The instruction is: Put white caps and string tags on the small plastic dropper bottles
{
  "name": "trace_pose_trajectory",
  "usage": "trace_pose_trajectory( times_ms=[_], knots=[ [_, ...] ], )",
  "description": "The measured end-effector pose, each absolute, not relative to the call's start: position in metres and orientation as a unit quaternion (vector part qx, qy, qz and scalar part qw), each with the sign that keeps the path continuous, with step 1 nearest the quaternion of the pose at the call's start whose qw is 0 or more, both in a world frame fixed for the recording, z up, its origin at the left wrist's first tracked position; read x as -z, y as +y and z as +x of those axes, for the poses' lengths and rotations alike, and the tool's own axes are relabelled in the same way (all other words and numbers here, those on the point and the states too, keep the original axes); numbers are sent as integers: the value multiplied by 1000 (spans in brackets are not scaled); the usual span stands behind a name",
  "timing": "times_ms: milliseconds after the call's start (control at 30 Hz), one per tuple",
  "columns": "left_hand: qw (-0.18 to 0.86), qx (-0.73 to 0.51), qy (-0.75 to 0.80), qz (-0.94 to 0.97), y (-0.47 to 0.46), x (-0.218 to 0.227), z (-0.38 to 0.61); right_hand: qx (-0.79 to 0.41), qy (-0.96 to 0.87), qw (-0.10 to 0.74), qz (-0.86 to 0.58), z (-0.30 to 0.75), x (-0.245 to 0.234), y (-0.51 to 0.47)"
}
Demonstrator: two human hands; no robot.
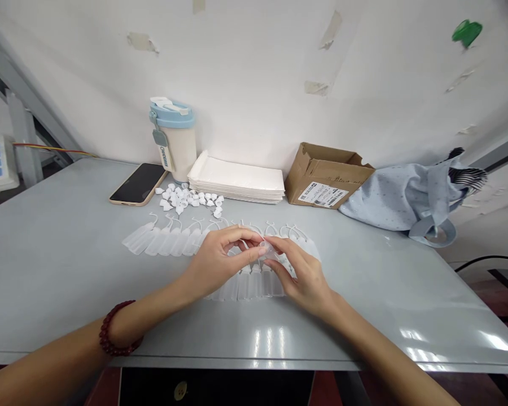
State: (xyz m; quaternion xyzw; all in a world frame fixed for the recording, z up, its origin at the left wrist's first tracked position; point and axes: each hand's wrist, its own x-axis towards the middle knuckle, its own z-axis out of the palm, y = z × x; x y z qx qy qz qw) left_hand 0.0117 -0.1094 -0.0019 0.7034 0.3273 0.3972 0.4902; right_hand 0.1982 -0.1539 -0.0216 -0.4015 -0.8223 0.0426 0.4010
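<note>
In front of me, my left hand [222, 254] and my right hand [302, 270] meet over the table, fingertips almost touching. Between them is a small translucent plastic tube [270, 252], pinched by the right thumb and fingers. The left thumb and forefinger close on its near end, where a small whitish part shows; fingers hide most of it. Below the hands lies a row of flat translucent tubes [254, 285]. Behind and to the left is another row of translucent tubes [165, 241] with thin white loops, partly covered by my left hand.
A pile of small white caps [180, 197] lies beyond the left row. Behind stand a phone [138, 184], a cup with a blue lid [180, 141], stacked white envelopes [239, 177], a cardboard box [325, 177] and a light blue cloth bag [393, 197]. The table's front edge [237, 362] is near me.
</note>
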Motion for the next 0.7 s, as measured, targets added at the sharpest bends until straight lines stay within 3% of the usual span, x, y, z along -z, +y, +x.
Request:
trace_pose_trajectory(
  times_ms=[500, 700],
  knots=[
    [623, -324, 323, 635, -107, 1, 9, -48, -822, 402, -401, 198, 23, -156],
    [575, -321, 348, 667, -108, 0, 11, -42, -816, 401, -414, 197, 24, -157]
  ],
)
